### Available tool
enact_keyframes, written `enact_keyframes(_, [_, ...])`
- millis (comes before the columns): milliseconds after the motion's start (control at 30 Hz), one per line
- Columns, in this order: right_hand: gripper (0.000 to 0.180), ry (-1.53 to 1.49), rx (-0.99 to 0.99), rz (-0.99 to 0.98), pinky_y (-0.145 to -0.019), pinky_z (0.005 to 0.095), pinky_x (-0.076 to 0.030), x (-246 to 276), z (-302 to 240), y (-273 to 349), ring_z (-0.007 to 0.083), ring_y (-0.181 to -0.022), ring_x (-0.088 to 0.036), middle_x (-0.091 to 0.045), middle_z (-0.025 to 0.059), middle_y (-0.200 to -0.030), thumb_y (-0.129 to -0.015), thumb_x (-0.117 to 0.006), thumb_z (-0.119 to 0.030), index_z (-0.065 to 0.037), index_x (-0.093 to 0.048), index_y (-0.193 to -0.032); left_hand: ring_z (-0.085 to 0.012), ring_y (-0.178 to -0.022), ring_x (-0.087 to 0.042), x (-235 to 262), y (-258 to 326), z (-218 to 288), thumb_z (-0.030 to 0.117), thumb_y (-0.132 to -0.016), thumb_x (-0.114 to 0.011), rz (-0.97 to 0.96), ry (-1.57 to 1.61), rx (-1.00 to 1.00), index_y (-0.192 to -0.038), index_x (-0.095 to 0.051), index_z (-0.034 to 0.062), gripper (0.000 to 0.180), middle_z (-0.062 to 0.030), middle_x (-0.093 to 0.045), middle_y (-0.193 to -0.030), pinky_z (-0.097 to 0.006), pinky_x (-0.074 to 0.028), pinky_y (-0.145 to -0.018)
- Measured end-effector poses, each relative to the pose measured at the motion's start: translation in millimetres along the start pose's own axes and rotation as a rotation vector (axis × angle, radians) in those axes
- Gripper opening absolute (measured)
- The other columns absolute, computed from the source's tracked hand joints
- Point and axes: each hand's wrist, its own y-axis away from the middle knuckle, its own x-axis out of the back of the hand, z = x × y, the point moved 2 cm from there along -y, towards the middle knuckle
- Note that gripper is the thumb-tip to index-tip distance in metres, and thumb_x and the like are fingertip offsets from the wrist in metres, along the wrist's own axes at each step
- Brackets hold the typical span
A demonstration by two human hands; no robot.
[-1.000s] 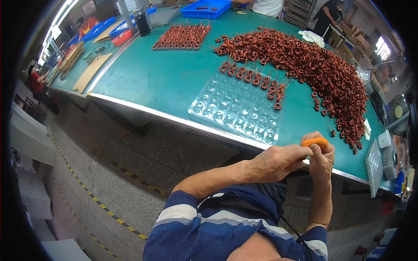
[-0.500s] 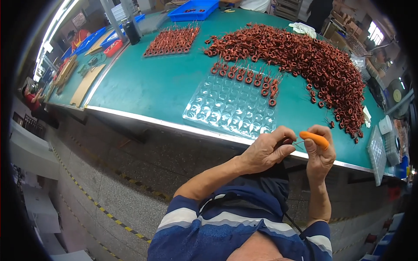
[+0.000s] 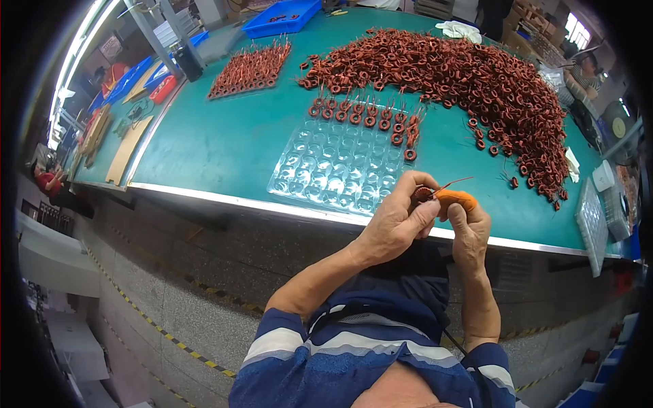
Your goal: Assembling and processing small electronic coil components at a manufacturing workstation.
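Note:
My left hand pinches a copper-coloured wire-wound ring coil between thumb and fingers, just off the table's front edge. A wire lead sticks out from the coil to the upper right. My right hand meets it from the right, thumb and forefinger closed at the coil's lead; an orange finger cot covers that forefinger. Behind my hands lies a clear plastic tray with round pockets. Several coils with upright leads fill its far row and part of its right side.
A large heap of the same coils spreads over the green table at the back right. A second, filled tray and a blue bin are farther back. Stacked clear trays stand at the right edge.
My right hand has moved left and down to my left hand, closing the gap between them. The coil has turned into view in my left fingers. The whole view has shifted slightly.

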Motion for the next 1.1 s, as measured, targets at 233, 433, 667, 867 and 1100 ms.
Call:
enact_keyframes(233, [0.031,0.099,0.025,0.114,-0.061,0.0229,-0.044,1,-13,1,0.0084,-0.066,-0.053,-0.061,0.0029,-0.073,-0.098,-0.054,-0.024,0.003,-0.068,-0.095,-0.0079,-0.060,-0.049,-12,1,6,0.009,-0.096,-0.053,-0.021,-0.368,0.009,-0.113,-0.046,0.0007,0.019,-0.0022,-0.053,-0.071,-0.023,-0.042,-0.055])
enact_keyframes(433, [0.031,-0.049,-0.210,0.118,-0.050,0.0214,-0.038,9,-31,7,0.0084,-0.054,-0.050,-0.057,0.0024,-0.062,-0.096,-0.054,-0.022,0.003,-0.070,-0.089,-0.0082,-0.059,-0.051,-6,10,0,0.008,-0.095,-0.054,0.006,-0.386,-0.053,-0.110,-0.048,0.0000,0.018,-0.0029,-0.054,-0.071,-0.023,-0.042,-0.054])
enact_keyframes(667, [0.027,-0.006,-0.123,0.143,-0.048,0.0190,-0.037,8,-9,8,0.0077,-0.053,-0.049,-0.052,0.0004,-0.061,-0.096,-0.059,-0.023,0.002,-0.063,-0.103,-0.0129,-0.054,-0.053,11,8,-17,0.039,-0.102,-0.041,-0.234,0.063,0.367,-0.107,-0.050,-0.0008,0.041,-0.0040,-0.050,-0.064,-0.024,-0.043,-0.050])
enact_keyframes(867, [0.024,-0.224,-0.291,0.071,-0.040,0.0205,-0.034,13,8,7,0.0072,-0.043,-0.043,-0.051,0.0012,-0.058,-0.093,-0.063,-0.021,0.002,-0.064,-0.100,-0.0099,-0.061,-0.052,8,9,-21,0.028,-0.102,-0.045,-0.233,-0.326,0.114,-0.117,-0.049,-0.0001,0.032,-0.0025,-0.053,-0.070,-0.024,-0.043,-0.055])
enact_keyframes(1100, [0.019,-0.158,-0.124,0.043,-0.042,0.0212,-0.036,0,-13,15,0.0089,-0.047,-0.048,-0.054,0.0031,-0.060,-0.093,-0.060,-0.013,0.003,-0.063,-0.102,-0.0092,-0.047,-0.046,0,12,-16,0.020,-0.099,-0.050,-0.089,0.104,0.101,-0.108,-0.052,0.0008,0.021,-0.0003,-0.048,-0.060,-0.023,-0.038,-0.044])
